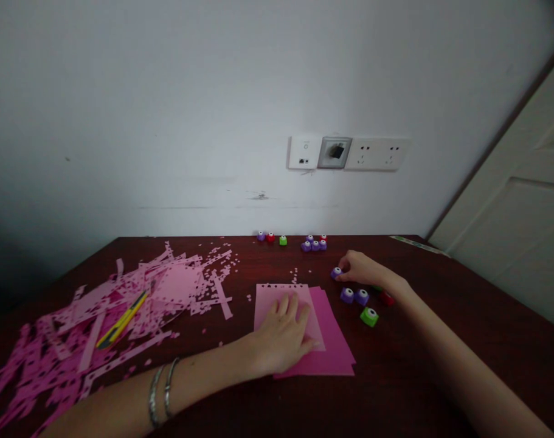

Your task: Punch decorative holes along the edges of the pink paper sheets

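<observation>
My left hand [283, 334] lies flat, fingers spread, on a light pink sheet of paper [265, 298] with a row of punched holes along its far edge. Under that sheet is a stack of darker pink paper [334, 340]. My right hand [356, 267] reaches to the right of the paper, its fingers closed around a small purple craft punch [335, 273]. Close to its wrist are two more purple punches [348, 295], a green punch [369, 316] and a red punch [387, 298] partly hidden by the forearm.
Punched pink paper strips and scraps [162, 292] cover the left of the dark table [240, 401], with a yellow utility knife [122, 319] on top. Several punches [315, 245] stand along the back edge. A patterned strip [420, 245] lies far right. Wall sockets [377, 154] are behind.
</observation>
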`<action>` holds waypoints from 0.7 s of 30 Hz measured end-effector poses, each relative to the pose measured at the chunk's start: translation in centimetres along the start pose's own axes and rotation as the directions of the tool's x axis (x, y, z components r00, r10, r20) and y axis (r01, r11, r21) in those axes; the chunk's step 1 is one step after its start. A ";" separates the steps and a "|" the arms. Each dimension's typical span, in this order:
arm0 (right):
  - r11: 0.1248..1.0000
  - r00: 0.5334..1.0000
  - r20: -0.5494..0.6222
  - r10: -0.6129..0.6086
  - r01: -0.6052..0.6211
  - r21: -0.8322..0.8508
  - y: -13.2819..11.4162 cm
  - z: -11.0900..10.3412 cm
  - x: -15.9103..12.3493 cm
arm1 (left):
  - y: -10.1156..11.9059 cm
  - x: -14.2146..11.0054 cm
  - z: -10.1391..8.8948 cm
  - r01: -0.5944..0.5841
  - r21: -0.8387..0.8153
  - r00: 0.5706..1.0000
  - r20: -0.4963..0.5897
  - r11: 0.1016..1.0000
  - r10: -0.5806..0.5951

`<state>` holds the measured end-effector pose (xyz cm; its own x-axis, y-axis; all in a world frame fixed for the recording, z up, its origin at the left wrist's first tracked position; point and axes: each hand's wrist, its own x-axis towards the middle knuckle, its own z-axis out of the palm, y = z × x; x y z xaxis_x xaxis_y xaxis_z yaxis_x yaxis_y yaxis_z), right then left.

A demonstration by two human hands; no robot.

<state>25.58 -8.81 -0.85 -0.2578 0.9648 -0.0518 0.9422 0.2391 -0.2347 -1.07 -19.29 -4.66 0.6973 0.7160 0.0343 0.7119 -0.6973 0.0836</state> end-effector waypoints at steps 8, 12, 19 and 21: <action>1.000 0.995 -0.094 -0.014 0.017 0.026 -0.8 -1.2 -0.6 | 0.4 0.0 -2.6 -0.139 -0.053 0.983 -0.127 0.989 0.132; 0.995 0.982 -0.177 -0.073 0.083 0.054 -2.7 -2.2 -0.6 | -1.2 1.3 -5.6 -0.059 -0.144 0.969 -0.246 0.988 0.022; 0.948 0.954 -0.197 -0.225 0.262 0.182 -7.5 -2.1 2.9 | -11.4 5.8 -5.9 0.046 -0.427 0.878 -0.414 0.903 -0.240; 0.937 0.954 -0.200 -0.224 0.267 0.226 -8.6 -1.6 4.8 | -14.7 6.9 -5.5 0.123 -0.496 0.845 -0.402 0.860 -0.352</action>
<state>16.55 -6.09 2.45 -0.4140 0.8887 0.1972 0.7654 0.4571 -0.4531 -7.25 -3.91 -0.16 0.3047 0.8643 0.4002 0.6560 -0.4951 0.5697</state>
